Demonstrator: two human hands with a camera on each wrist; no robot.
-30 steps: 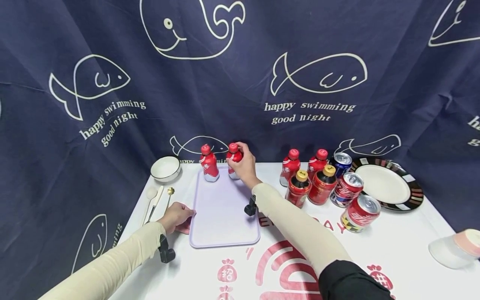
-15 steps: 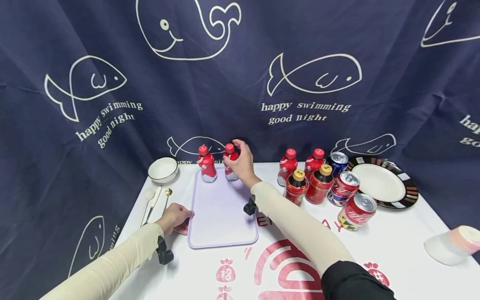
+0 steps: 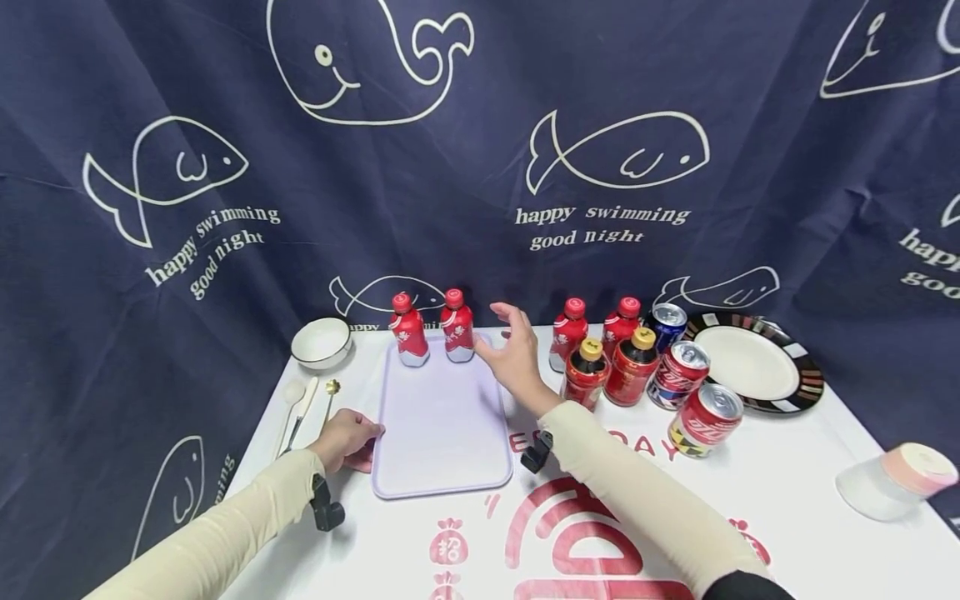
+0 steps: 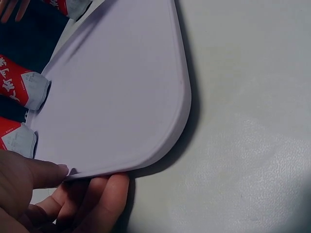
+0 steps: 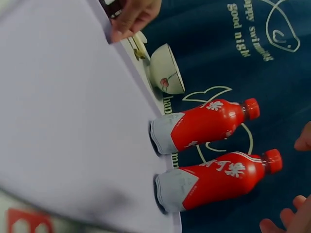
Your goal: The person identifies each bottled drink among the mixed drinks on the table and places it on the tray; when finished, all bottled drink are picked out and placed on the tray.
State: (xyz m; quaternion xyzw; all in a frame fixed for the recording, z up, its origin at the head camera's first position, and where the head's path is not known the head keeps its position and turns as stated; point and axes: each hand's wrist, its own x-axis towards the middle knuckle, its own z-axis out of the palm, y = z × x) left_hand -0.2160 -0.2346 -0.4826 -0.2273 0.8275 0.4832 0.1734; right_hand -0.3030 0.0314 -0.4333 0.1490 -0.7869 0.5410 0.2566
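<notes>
A pale purple tray (image 3: 442, 429) lies on the table, and my left hand (image 3: 347, 439) pinches its left rim. In the left wrist view the thumb (image 4: 51, 174) is on top of the rim and the fingers are curled at its outer side. Two red bottles with grey-white bases, a left bottle (image 3: 408, 331) and a right bottle (image 3: 457, 327), stand upright at the tray's far end. My right hand (image 3: 516, 354) is held in the air just right of the right bottle, its fingers spread and holding nothing. In the right wrist view that hand shows only at the right edge.
On the right stand two more red bottles (image 3: 568, 333), two gold-capped bottles (image 3: 632, 367), several cans (image 3: 705, 421) and a dark-rimmed plate (image 3: 806, 375). A pink-lidded jar (image 3: 892, 483) is at far right. Left are a white bowl (image 3: 322, 344) and cutlery (image 3: 303, 404).
My right hand has let go of the right bottle on the tray and moved away to the right. The left hand stays at the tray rim. The head view has shifted slightly.
</notes>
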